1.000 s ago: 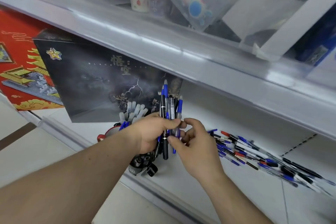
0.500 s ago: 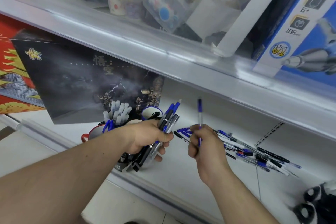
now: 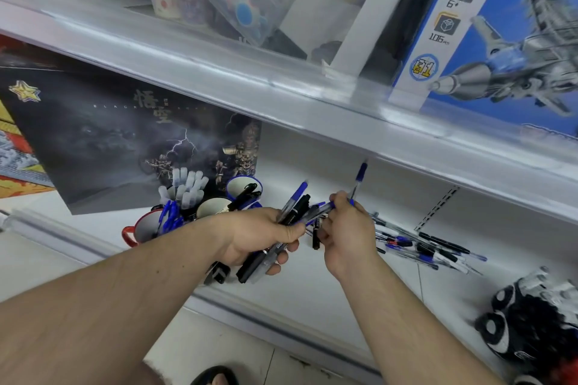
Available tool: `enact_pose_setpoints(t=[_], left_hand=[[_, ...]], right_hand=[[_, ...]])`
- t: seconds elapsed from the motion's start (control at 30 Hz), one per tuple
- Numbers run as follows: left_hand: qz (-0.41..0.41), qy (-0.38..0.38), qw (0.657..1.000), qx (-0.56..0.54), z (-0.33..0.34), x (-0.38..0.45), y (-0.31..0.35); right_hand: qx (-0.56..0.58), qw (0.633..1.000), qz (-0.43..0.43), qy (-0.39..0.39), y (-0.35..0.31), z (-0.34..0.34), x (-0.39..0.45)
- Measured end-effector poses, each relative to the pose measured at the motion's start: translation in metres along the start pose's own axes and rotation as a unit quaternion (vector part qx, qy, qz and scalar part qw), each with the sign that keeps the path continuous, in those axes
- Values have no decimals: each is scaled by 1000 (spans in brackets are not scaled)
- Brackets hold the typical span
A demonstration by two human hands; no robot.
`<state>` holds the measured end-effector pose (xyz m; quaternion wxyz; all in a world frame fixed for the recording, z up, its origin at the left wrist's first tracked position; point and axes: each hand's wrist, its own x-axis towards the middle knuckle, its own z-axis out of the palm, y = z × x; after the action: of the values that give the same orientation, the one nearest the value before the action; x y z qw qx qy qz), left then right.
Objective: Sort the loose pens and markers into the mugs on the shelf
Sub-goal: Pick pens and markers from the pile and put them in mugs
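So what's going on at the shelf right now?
A person is sorting pens. The left hand grips a bundle of pens and markers, while the right hand pinches a single blue-capped pen. A loose pile of pens lies on the shelf to the right; the mugs stand behind the left hand.

Both forearms bare to the frame edge, no sleeves showing. Left hand (image 3: 256, 237) and right hand (image 3: 347, 228): no rings, watch or gloves. Dark sandal (image 3: 210, 374) on one foot, bottom edge.
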<state>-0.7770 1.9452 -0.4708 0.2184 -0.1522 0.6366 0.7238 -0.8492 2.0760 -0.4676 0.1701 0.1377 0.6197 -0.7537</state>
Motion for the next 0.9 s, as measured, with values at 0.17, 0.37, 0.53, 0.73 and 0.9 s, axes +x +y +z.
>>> enact_pose_setpoints(t=[0.17,0.37,0.53,0.73,0.9], left_hand=[[3,56,998,-19,-4,2,-1],[72,160,983,-53,-1,9,5],[97,149,981,-78,15,10,8],[95,170,979,-59,15,8,9],[121,201,964,-126,7,6,21]], right_hand=[[74,997,20,34,-23,-17,6],[30,986,102,-126,-14,-21,-13],[9,951,194,-242,-2,-17,-27],[-64,945,156,-279,1,-19,-28],[-130,932,136,-311,-4,-30,-33]])
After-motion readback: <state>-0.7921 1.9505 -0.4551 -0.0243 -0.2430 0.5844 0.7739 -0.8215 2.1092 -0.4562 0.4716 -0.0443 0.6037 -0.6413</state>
